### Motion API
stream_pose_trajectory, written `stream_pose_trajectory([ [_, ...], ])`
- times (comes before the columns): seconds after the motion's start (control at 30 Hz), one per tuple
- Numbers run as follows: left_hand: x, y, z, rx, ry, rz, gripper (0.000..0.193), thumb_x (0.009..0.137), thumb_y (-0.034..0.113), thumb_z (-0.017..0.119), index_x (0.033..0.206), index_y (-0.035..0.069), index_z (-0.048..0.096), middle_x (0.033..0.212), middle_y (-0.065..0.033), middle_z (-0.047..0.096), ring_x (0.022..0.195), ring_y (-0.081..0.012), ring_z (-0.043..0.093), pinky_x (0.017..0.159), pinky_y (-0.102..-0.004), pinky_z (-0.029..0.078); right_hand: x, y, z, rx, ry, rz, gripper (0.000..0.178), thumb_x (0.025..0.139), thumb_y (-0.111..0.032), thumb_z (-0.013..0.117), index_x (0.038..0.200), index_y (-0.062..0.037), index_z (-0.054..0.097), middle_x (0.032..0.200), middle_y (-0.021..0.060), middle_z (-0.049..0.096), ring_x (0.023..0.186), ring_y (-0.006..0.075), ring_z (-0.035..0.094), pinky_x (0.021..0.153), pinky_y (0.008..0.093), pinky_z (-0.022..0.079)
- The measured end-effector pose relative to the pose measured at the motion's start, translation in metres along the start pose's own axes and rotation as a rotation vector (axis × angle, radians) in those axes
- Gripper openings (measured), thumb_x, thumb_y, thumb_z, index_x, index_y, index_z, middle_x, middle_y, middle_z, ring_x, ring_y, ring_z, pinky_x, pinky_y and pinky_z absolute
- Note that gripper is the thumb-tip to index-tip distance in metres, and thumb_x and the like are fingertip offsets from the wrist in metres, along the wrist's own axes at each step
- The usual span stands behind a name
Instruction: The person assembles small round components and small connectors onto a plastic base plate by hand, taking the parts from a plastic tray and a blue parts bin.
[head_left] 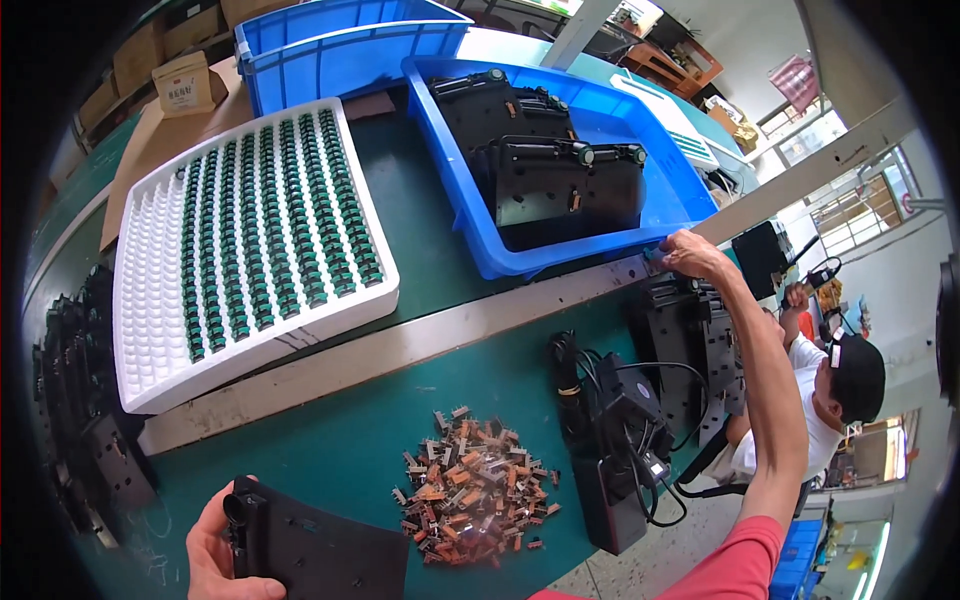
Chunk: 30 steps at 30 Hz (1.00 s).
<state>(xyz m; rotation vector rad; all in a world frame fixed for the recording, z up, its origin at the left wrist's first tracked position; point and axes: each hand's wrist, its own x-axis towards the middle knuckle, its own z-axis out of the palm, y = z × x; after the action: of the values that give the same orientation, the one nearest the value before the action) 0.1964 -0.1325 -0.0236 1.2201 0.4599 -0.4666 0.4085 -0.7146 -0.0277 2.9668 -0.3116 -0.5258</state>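
Observation:
My left hand point(215, 560) grips a black plastic panel point(335, 545) at its left edge, beside a round socket, low in the view. The thumb lies over the near edge and the fingers are behind it. My right arm stretches far out to the right. At its end my right hand point(695, 257) is closed at the metal rail point(520, 310), just below the corner of a blue bin point(490, 255). Its fingertips are at something small and bluish that I cannot make out. Between my hands lies a pile of small orange-and-metal switch-like parts point(475, 490).
A white foam tray point(385, 290) holds rows of green round parts. Similar black panels point(570, 180) lie in the blue bin; more stand at left point(75, 380) and right point(670, 330). A black power adapter point(635, 395) with cables is nearby. Another person point(815, 390) sits at right.

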Motion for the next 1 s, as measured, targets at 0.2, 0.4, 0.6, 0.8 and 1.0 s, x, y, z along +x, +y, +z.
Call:
stream_pose_trajectory([
  [0.2, 0.005, -0.003, -0.003, -0.031, -0.007, -0.049, 0.099, 0.042, -0.001, 0.084, 0.133, -0.002, 0.044, 0.111, -0.0080, 0.061, 0.102, -0.0218, 0.062, 0.093, -0.0337, 0.051, 0.011, 0.011, 0.015, 0.086, -0.063, 0.023, 0.031, 0.079, -0.018, 0.062, 0.104, -0.0011, 0.068, 0.092, 0.0211, 0.068, 0.088, 0.0322, 0.065, 0.076, 0.0395, 0.050],
  [0.4, 0.013, -0.006, -0.005, -0.087, -0.033, -0.106, 0.096, 0.041, -0.004, 0.083, 0.130, -0.002, 0.047, 0.108, -0.0078, 0.062, 0.100, -0.0219, 0.063, 0.092, -0.0337, 0.051, 0.025, 0.019, 0.016, -0.039, -0.221, 0.010, 0.022, 0.082, -0.018, 0.062, 0.096, -0.0017, 0.068, 0.086, 0.0164, 0.068, 0.082, 0.0298, 0.066, 0.073, 0.0371, 0.049],
  [0.6, 0.015, -0.006, -0.005, -0.085, -0.056, -0.154, 0.093, 0.041, -0.007, 0.082, 0.128, -0.002, 0.048, 0.108, -0.0081, 0.062, 0.099, -0.0219, 0.063, 0.092, -0.0336, 0.051, 0.009, -0.013, 0.016, -0.223, -0.159, -0.033, 0.023, 0.083, -0.018, 0.059, 0.091, 0.0030, 0.066, 0.087, 0.0211, 0.067, 0.083, 0.0348, 0.066, 0.070, 0.0423, 0.051],
  [0.8, 0.016, -0.010, -0.001, -0.112, -0.043, -0.167, 0.090, 0.043, -0.008, 0.082, 0.126, -0.002, 0.049, 0.106, -0.0077, 0.063, 0.097, -0.0218, 0.064, 0.089, -0.0340, 0.053, 0.012, -0.005, 0.019, -0.117, -0.141, 0.010, 0.026, 0.081, -0.015, 0.057, 0.092, 0.0083, 0.062, 0.093, 0.0273, 0.065, 0.090, 0.0403, 0.064, 0.075, 0.0443, 0.052],
  [1.0, 0.017, -0.013, -0.003, -0.110, -0.071, -0.181, 0.083, 0.045, -0.008, 0.082, 0.122, -0.001, 0.051, 0.105, -0.0081, 0.063, 0.097, -0.0213, 0.064, 0.088, -0.0335, 0.054, 0.015, -0.008, 0.023, -0.144, -0.132, 0.011, 0.027, 0.081, -0.016, 0.058, 0.093, 0.0082, 0.062, 0.094, 0.0276, 0.065, 0.090, 0.0396, 0.064, 0.075, 0.0445, 0.052],
])
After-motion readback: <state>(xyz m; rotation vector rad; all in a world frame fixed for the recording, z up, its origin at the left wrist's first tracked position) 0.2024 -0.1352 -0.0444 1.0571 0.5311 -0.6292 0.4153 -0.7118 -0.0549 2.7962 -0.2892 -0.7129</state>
